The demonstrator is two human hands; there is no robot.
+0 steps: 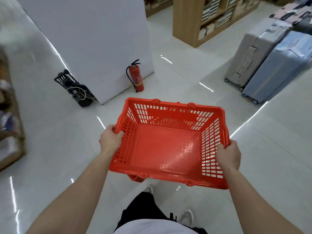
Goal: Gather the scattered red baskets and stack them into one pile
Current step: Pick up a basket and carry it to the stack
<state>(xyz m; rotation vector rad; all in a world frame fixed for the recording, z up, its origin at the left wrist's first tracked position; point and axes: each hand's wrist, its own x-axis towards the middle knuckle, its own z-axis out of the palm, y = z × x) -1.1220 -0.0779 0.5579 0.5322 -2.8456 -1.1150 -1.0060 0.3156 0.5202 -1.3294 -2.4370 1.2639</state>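
I hold one empty red plastic basket [167, 147] in front of me, above the white tiled floor, its open top facing up. My left hand [110, 140] grips the rim of its left short side, thumb inside. On the opposite short side, my right hand [228, 154] clasps the rim. The basket's handles hang folded down along its long sides. No other red basket shows in this view.
A white pillar [94, 39] stands ahead with a red fire extinguisher [135, 76] and a black device [74, 87] at its base. Suitcases [263, 61] stand at the right, wooden shelves [202, 17] behind them. A blurred shelf [8, 115] lines the left edge.
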